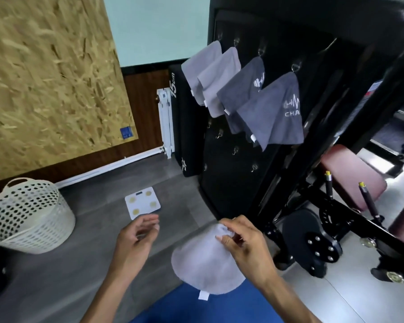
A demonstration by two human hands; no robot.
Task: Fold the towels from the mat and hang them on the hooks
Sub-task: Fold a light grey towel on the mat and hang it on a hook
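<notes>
While four towels already hang from the hooks on the black padded board [231, 178], a fifth is in hand, so the job looks well along but unfinished. Two light grey towels [210, 73] hang at the far end of the upper row, and two dark grey towels [273, 113] hang nearer, each overlapping its neighbour. Several metal hooks [254, 167] lower on the board, and at least one in the upper row, are bare.

The right hand [243, 243] pinches the top edge of a pale grey towel [203, 262] between thumb and fingertips; the cloth hangs down from that pinch over the blue mat [196, 308] and the floor, its small white tag at the bottom. It appears folded already, though how neatly I cannot tell. The left hand [135, 238] hovers just beside it, fingers loosely spread, holding nothing. What remains, as I judge it, is to get this towel onto a bare hook; whether more towels lie on the mat is out of view.

As for writing, the nearest dark towel carries a white barbell-and-pulse logo above the letters "CHA", the rest hidden by a fold. The next dark towel shows part of the same logo. A black foam block [184, 127] against the wall reads "75cm".
</notes>
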